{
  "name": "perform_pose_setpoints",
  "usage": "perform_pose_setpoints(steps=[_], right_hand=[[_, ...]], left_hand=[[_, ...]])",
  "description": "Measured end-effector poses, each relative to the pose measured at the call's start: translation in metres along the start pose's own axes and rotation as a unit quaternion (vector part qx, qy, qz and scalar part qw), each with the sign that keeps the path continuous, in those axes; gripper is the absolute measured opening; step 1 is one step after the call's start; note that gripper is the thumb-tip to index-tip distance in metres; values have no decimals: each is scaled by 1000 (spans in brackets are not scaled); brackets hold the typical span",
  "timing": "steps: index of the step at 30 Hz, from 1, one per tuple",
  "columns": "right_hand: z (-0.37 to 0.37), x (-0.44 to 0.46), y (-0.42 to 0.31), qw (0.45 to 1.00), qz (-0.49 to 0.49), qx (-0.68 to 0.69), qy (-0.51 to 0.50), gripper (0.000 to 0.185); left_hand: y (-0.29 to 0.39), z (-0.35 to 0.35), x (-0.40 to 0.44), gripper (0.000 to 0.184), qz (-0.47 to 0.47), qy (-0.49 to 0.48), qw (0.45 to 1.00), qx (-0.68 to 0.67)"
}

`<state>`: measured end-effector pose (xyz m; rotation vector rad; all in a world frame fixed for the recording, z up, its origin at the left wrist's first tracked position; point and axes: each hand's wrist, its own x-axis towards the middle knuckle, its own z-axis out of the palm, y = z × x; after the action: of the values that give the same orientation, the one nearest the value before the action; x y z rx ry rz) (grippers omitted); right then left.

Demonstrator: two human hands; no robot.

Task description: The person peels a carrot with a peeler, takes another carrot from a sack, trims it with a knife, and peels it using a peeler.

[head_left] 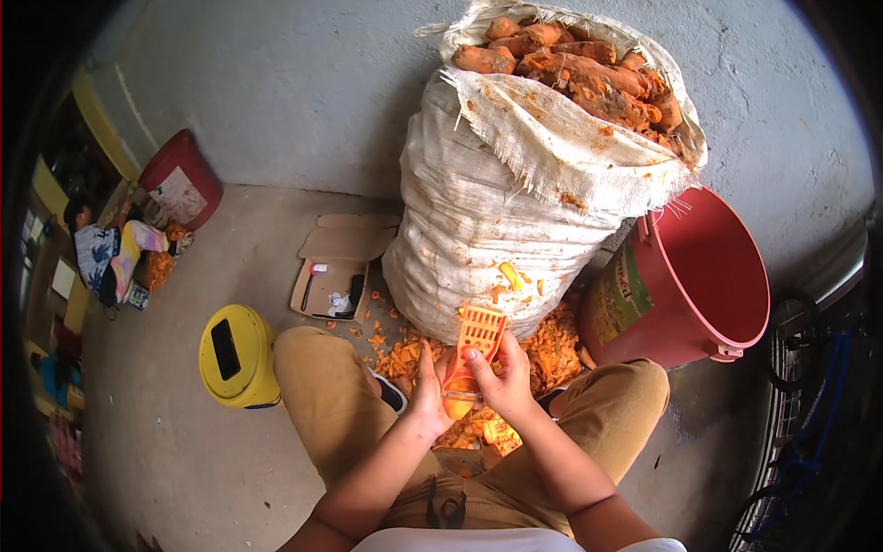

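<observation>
Between my knees, my right hand (505,379) is closed on an orange plastic peeler (482,333) with a slotted, perforated body. The peeler's blade end lies over a peeled orange carrot (459,402). My left hand (428,394) is wrapped round the carrot's side, partly hidden by the peeler. Below and beyond both hands, orange peelings (552,348) are heaped on the floor. A tall white woven sack (487,212) stands just ahead, filled to the top with unpeeled carrots (589,72).
A red bucket (727,267) stands right of the sack. To the left are an open cardboard box (342,241) and a yellow bucket (259,354) with a phone (225,349) on its lid. Another person (115,248) sits far left near a dark red bin (184,179). A bicycle (819,414) is at right.
</observation>
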<state>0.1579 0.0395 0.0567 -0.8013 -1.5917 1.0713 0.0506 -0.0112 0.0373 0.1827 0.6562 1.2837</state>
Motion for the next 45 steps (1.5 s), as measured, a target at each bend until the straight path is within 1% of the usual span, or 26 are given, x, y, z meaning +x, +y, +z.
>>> perform_pose_setpoints(steps=[3,5,8,10,12,14,15,17,18,19,20,22,24,25,28,30,31,32,34,36,37,38,41,43,44,45], right_hand=[[0,-1,2,997,-15,-63,40,22],[1,-2,9,994,-23,-75,71,20],[-4,11,-1,979,53,61,188,17],[-24,30,16,948,40,125,290,16],[-57,42,18,928,58,146,339,16],[-71,48,17,911,23,143,386,16],[-69,44,10,920,30,156,357,17],[-54,34,2,944,39,160,287,20],[-44,28,2,962,31,115,245,20],[-29,21,-14,960,74,174,205,20],[-20,14,-4,986,-3,42,162,19],[-9,8,1,985,-33,-16,166,17],[-18,17,4,983,22,-7,185,15],[-20,21,6,973,68,68,210,15],[-33,34,20,958,102,109,246,15],[-55,47,29,938,74,70,333,16],[-67,51,38,922,87,159,342,17],[-73,51,45,931,80,142,327,17],[-59,43,13,940,98,175,276,17],[-32,25,-15,959,125,158,202,21],[-19,12,-7,982,65,35,172,18],[-12,5,1,986,6,-89,139,16],[-20,20,-1,980,72,-33,182,17],[-37,37,26,960,56,22,272,16],[-51,45,36,945,34,28,325,15],[-63,50,32,938,60,60,335,15]], left_hand=[[4,3,-2,74,0,-33,999,22],[5,7,-3,74,7,-5,996,86],[4,16,-9,72,-12,31,985,167],[-8,15,-15,71,-44,52,977,202],[-16,13,-20,68,-55,81,978,184],[-20,7,-23,67,-62,121,974,181],[-17,3,-23,62,-58,63,982,169],[-14,2,-20,57,-42,61,976,203],[-13,3,-18,55,-34,58,973,221],[-12,7,-18,47,-10,60,976,208],[-12,10,-19,46,-15,54,981,186],[-9,15,-22,45,-25,42,989,142],[-8,15,-24,41,-18,33,987,159],[-7,16,-25,39,-15,29,985,167],[-3,27,-26,30,21,9,963,267],[-4,26,-32,29,17,9,962,273],[-3,24,-34,29,14,9,960,278],[-1,25,-35,30,26,10,948,317],[1,26,-36,32,53,13,919,390],[-8,16,-26,33,159,11,882,444],[-11,13,-22,33,212,10,858,468],[-10,13,-23,33,209,19,844,494],[-4,21,-32,30,207,46,795,568],[-2,25,-35,27,224,63,754,615],[-2,24,-37,27,198,69,778,593],[-3,21,-39,27,172,74,800,570]])
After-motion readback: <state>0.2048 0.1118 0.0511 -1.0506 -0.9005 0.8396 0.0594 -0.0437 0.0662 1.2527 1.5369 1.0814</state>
